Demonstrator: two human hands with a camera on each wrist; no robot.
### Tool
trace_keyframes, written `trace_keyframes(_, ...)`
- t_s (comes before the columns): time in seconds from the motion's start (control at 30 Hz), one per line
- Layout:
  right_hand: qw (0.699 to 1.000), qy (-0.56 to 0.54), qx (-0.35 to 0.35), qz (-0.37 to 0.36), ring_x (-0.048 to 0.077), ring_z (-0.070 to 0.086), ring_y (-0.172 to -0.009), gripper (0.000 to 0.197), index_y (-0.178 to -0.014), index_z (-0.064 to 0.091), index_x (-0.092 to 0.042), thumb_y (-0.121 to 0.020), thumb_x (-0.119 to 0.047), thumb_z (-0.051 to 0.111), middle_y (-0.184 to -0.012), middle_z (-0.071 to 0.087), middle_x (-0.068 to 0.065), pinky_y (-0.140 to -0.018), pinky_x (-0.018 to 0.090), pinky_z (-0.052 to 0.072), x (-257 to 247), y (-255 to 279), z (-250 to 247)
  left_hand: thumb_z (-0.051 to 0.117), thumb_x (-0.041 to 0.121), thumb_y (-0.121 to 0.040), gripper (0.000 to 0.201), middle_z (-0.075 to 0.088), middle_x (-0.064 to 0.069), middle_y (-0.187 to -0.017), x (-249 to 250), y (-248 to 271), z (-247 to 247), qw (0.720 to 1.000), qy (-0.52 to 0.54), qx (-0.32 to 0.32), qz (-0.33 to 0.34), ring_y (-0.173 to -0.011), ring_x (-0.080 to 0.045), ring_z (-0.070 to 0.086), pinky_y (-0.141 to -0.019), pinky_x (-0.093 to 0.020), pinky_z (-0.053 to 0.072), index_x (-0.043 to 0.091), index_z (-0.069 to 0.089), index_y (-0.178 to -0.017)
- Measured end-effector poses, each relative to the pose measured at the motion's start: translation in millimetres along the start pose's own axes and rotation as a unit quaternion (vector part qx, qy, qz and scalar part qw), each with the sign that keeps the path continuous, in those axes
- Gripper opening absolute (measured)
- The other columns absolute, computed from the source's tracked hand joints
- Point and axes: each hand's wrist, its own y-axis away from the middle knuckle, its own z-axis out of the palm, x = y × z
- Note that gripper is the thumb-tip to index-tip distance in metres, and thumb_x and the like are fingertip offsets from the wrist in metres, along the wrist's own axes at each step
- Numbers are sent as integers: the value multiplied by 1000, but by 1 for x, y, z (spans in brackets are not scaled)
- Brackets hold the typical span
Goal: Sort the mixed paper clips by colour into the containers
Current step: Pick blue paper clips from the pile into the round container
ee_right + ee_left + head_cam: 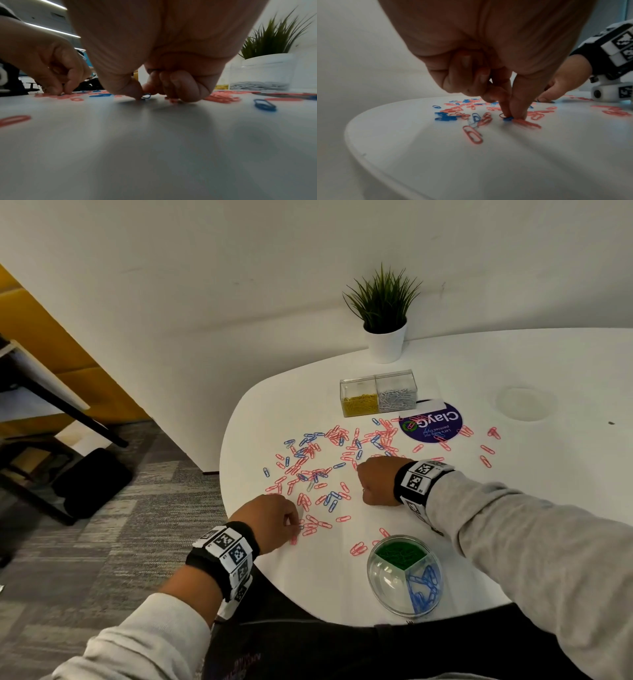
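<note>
Pink and blue paper clips [318, 470] lie scattered over the white table [534, 364]. My left hand [297, 525] is at the near left of the pile. In the left wrist view its thumb and forefinger pinch a blue clip [508, 119] that lies on the table. My right hand [359, 474] is curled over the middle of the pile. In the right wrist view its thumb and forefinger pinch another blue clip [146, 96] just off the surface. A round clear divided container [383, 577] near me holds green clips and blue clips, with one section empty.
A clear two-part box [378, 381] with yellow and silver clips stands behind the pile. A potted plant [385, 344] is at the back edge, and a round purple sticker [431, 424] lies right of the box. The table's curved edge runs close by my left hand.
</note>
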Motion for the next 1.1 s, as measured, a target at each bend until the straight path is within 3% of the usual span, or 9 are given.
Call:
trace_keyframes(0.27,934,-345,89,42,20,56,-68,12,-95,53,-16,-93,-10,43,-82,59,4,-55,26,41,-7,-5,-17,54,34,-81,6,57,12,-89,13,0,7,999,-38,-29,24,-83,-13,57,-72,-28,50,28,54,-81)
trace_keyframes(0.37,959,-280,47,3,19,53,-85,22,-113,59,-6,-100,-16,44,-100,58,1,-65,18,41,-18,-11,-22,55,36,-80,13,56,11,-86,16,0,10,999,-39,-26,20,-79,-12,55,-65,-25,42,28,46,-74)
trace_keyframes(0.47,989,-148,2,-30,25,57,-101,27,-108,60,-13,-95,-37,58,-111,63,5,-86,34,48,-30,-17,-17,54,40,-80,17,56,10,-86,15,1,11,999,-41,-28,17,-80,-14,56,-69,-27,48,27,46,-74)
trace_keyframes(0.63,996,18,-18,-81,27,57,-108,37,-119,59,-10,-95,-39,60,-118,60,7,-84,33,44,-43,-25,-11,60,33,-83,21,55,8,-74,-2,-4,2,995,88,6,-45,-66,-12,49,-60,-26,43,23,48,-70)
trace_keyframes(0.7,996,23,-16,-83,26,60,-100,29,-114,62,-7,-98,-30,56,-114,64,9,-76,30,46,-43,-30,-7,61,17,-84,23,53,4,-65,-22,-7,-4,952,278,56,-115,-57,-14,42,-54,-25,35,21,52,-63)
trace_keyframes(0.8,996,27,-27,-85,20,55,-86,22,-109,62,-4,-99,-19,50,-109,66,8,-54,19,33,-42,-33,-3,51,-4,-82,41,47,-2,-56,-46,-6,-9,795,551,134,-215,-50,-16,33,-47,-22,26,21,53,-49)
trace_keyframes(0.9,996,30,-16,-83,20,52,-78,11,-93,54,-13,-96,-23,51,-90,58,3,-55,22,35,-41,-31,-3,38,-4,-81,27,45,-3,-62,-49,-3,-11,720,629,139,-258,-50,-14,30,-44,-20,20,15,54,-71)
trace_keyframes(1.03,997,18,-31,-61,14,42,-60,30,-69,38,-21,-90,-30,58,-71,44,-3,-54,25,35,-35,-26,-6,47,-2,-84,17,48,-8,-69,-49,-4,-3,758,593,66,-264,-52,-15,37,-50,-26,23,5,63,-84)
trace_keyframes(1.1,998,-22,-23,-46,20,52,-70,21,-80,51,-15,-90,-33,58,-81,55,2,-61,28,42,-29,-25,-11,61,7,-87,7,53,-6,-72,-47,-6,-2,833,503,30,-229,-54,-14,41,-51,-23,27,5,67,-85)
